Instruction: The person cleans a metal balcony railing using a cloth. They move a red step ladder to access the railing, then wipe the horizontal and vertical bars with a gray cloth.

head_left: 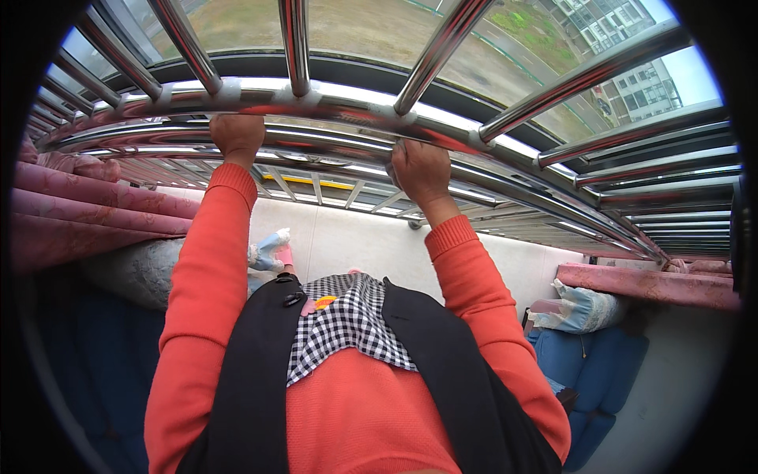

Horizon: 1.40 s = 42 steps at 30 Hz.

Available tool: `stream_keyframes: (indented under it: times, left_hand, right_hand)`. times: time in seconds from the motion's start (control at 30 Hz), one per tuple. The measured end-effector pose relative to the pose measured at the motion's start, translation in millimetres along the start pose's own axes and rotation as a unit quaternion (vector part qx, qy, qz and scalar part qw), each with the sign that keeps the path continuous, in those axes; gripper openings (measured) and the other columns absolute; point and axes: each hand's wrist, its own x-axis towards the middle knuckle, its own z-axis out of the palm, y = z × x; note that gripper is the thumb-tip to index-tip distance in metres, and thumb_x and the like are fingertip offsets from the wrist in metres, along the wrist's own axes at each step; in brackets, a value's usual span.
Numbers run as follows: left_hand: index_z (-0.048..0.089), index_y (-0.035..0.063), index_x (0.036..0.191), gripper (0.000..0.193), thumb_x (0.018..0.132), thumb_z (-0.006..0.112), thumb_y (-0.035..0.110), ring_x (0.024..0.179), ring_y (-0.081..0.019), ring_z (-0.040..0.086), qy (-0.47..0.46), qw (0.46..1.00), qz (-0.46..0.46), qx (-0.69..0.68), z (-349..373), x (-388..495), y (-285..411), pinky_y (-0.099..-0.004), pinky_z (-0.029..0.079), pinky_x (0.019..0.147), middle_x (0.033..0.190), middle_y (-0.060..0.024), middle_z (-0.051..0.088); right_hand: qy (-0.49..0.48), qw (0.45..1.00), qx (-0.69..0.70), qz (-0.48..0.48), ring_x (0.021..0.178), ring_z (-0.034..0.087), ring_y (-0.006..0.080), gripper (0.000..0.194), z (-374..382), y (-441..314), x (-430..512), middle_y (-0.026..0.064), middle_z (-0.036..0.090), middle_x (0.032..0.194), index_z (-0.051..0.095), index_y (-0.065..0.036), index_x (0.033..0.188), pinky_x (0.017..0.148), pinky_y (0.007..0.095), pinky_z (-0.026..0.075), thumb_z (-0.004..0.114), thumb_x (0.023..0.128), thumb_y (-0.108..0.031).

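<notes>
Before me runs a polished metal guard rail [331, 109] with upright bars, bent by the lens. My left hand [237, 136] is closed at this rail, its knuckles just below the upper tube and its fingertips hidden. Farther right, my right hand [425, 169] is a fist against the lower metal tube [331, 144]. A small grey patch [392, 175], apparently cloth, shows beside its fingers; most of it is hidden. Both arms reach forward in red sleeves, over a black-and-white checked apron [349, 332].
Pink curtains [89, 201] hang at left, with another pink curtain [645, 285] at right. Blue cushioned seats [592, 367] stand on the right, bearing a lace-trimmed cloth [583, 311]. Pale floor [337, 237] lies below. Outside the bars are ground, a road and a building [633, 83].
</notes>
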Motion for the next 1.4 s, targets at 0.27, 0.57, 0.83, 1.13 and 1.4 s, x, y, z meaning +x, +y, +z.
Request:
stream_keyframes:
  times: [0.27,0.57,0.83,1.13,1.4]
  left_hand:
    - [0.065,0.0127,0.067,0.010,0.074,0.061,0.019,0.072,-0.0308,0.064,-0.005,0.999,-0.026,0.020,-10,-11,26,-0.0424,0.046,0.074,0.069,-0.0082,0.066]
    - [0.064,0.0170,0.059,0.019,0.076,0.058,0.022,0.060,-0.0295,0.063,-0.002,1.000,-0.003,0.012,-22,-13,35,-0.0453,0.043,0.077,0.061,-0.0075,0.064]
    - [0.066,0.0160,0.061,0.022,0.079,0.055,0.021,0.062,-0.0280,0.064,-0.032,0.999,-0.006,0.014,-13,-23,49,-0.0475,0.041,0.083,0.063,-0.0095,0.066]
    - [0.065,0.0131,0.059,0.022,0.078,0.056,0.020,0.059,-0.0294,0.062,-0.032,0.999,0.002,-0.003,-9,-24,71,-0.0496,0.041,0.085,0.060,-0.0120,0.063]
    - [0.064,0.0165,0.057,0.020,0.075,0.059,0.023,0.059,-0.0283,0.062,-0.004,0.997,0.073,0.030,-2,-11,53,-0.0461,0.042,0.072,0.059,-0.0081,0.063]
  right_hand:
    - [-0.096,0.995,-0.028,-0.029,0.089,0.054,0.0380,0.024,-85,85,-38,0.0183,0.056,0.093,0.054,-0.006,0.098,0.075,0.0489,0.041,0.065,0.082,-0.019]
    - [-0.176,0.948,0.094,-0.249,0.088,0.059,0.0348,0.055,-14,-81,46,0.0190,0.057,0.101,0.045,-0.001,0.133,0.074,0.0428,0.049,0.058,0.080,-0.006]
    - [-0.245,0.953,0.115,-0.137,0.105,0.055,0.0403,0.070,-23,-43,27,0.0219,0.055,0.116,0.041,-0.002,0.135,0.092,0.0463,0.045,0.071,0.072,-0.007]
    - [-0.246,0.961,0.047,-0.116,0.101,0.057,0.0379,0.067,-60,-14,14,0.0207,0.057,0.112,0.044,0.001,0.131,0.088,0.0443,0.047,0.075,0.073,-0.010]
    - [-0.153,0.973,0.124,-0.122,0.092,0.063,0.0330,0.055,24,-96,53,0.0161,0.063,0.103,0.057,-0.005,0.117,0.076,0.0420,0.052,0.078,0.071,-0.025]
